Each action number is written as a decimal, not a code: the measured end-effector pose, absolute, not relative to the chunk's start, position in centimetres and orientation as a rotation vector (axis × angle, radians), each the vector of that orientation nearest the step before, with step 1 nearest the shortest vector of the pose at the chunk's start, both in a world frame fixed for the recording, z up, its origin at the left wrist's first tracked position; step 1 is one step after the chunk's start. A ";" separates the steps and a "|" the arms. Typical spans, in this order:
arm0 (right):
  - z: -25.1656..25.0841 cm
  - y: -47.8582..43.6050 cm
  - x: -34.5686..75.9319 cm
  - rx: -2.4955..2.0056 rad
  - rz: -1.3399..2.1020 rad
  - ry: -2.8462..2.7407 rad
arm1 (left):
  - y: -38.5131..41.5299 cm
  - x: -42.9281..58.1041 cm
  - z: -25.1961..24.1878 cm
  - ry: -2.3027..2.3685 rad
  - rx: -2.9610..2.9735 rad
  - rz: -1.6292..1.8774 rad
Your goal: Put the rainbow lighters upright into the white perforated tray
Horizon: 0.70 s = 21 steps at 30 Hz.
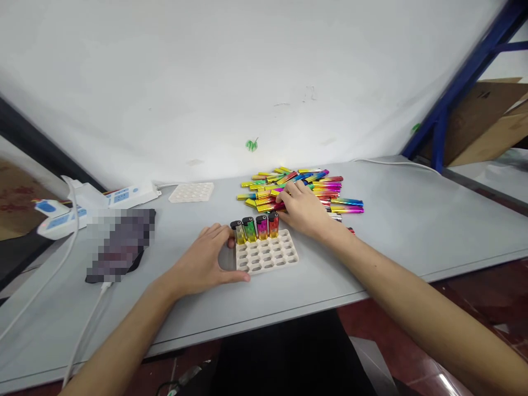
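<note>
The tray (274,267) lies flat on the table (412,220), in front of the person, near the table's front edge. Four lighters (249,230) stand upright in its far row; they have black tops, and from left to right their bodies are yellowish, green, purple and red, each turning yellow toward the bottom. At the right end of this row one slot has no lighter, and the rows nearer to the person show only bare slots (265,258). So I judge that the filling is at an early stage: most of one row is done, and the larger part of the tray is left.

The left hand (202,264) is spread wide at the tray's left side. Its thumb is at the near left corner, and its fingers are at the far left corner, close to the yellowish lighter; it seems to steady the tray.

Just behind the tray is the pile (264,192) of shiny pieces in gold, red, blue and purple, lying on their sides and over each other. The right hand (304,209) is at the front of this pile, with fingers bent down; I cannot tell if it grips a piece.

Farther to the left, a second tray (192,192) lies near the wall (206,82). Beside it is a power strip (132,195), and nearer, a dark blurred device (124,245) with a white cable (88,324).
</note>
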State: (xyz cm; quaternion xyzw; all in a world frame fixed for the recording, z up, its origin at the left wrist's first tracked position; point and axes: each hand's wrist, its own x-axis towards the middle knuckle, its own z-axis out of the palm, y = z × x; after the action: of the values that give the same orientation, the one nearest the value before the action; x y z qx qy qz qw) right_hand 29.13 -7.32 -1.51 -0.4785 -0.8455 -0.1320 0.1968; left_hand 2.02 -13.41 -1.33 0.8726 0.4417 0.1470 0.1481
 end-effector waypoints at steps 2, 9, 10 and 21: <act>-1.4 -7.4 29.2 -1.343 -0.371 -2.380 | -13.4 2.0 -1.3 1.272 2.508 0.432; -1.3 -7.3 30.1 -1.265 -0.154 -2.355 | -13.3 2.0 -1.4 1.286 2.504 0.421; -1.1 -7.4 30.2 -1.249 -0.060 -2.297 | -13.3 2.0 -1.4 1.290 2.500 0.419; 0.9 -8.6 29.8 -1.038 1.129 -1.621 | -13.4 2.0 -1.3 1.297 2.489 0.396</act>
State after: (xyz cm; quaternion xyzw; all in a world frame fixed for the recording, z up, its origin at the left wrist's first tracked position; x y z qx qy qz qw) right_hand 29.77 -8.55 0.89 -0.4178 -0.6525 0.4545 0.4395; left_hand 1.96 -13.38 -1.30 0.8679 0.4520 0.1381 0.1529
